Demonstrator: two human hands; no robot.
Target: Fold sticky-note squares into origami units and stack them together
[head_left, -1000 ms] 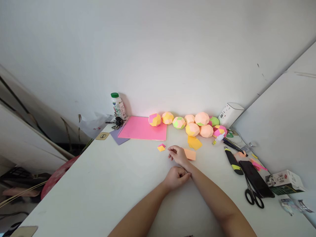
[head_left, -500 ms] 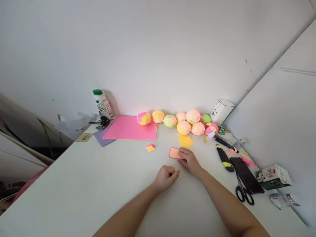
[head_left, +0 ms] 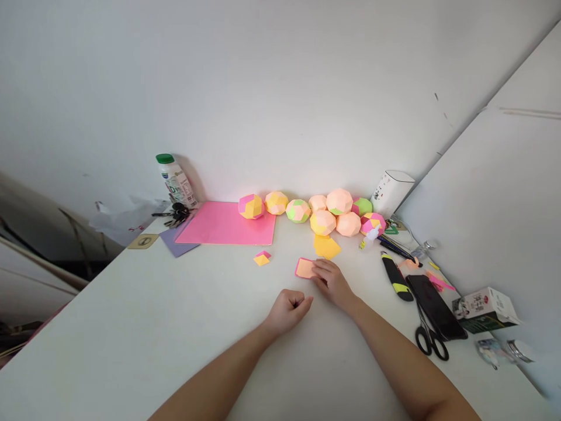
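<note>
A small peach paper rectangle with a pink border (head_left: 304, 268) lies at the middle of the table. My right hand (head_left: 332, 280) holds its right end, fingers over the top and thumb along the near edge. Close by on the left, my left hand (head_left: 287, 311) rests on the table in a loose fist, apart from the paper, with nothing visible in it. A folded pink-and-yellow paper piece (head_left: 262, 258) sits to the upper left. Just beyond my right hand are yellow paper pieces (head_left: 326, 247).
Several faceted paper balls (head_left: 323, 223) line the wall, one on a pink sheet (head_left: 225, 228). At left are a bottle (head_left: 176, 182), keys (head_left: 177, 215) and purple paper (head_left: 179, 242). At right lie a cutter (head_left: 397, 277), phone (head_left: 436, 307), scissors (head_left: 429, 339) and carton (head_left: 485, 311).
The view has shifted slightly. My right hand has lowered the paper flatter against the table, its fingers now lying over the right end. My left hand stays in its fist.
</note>
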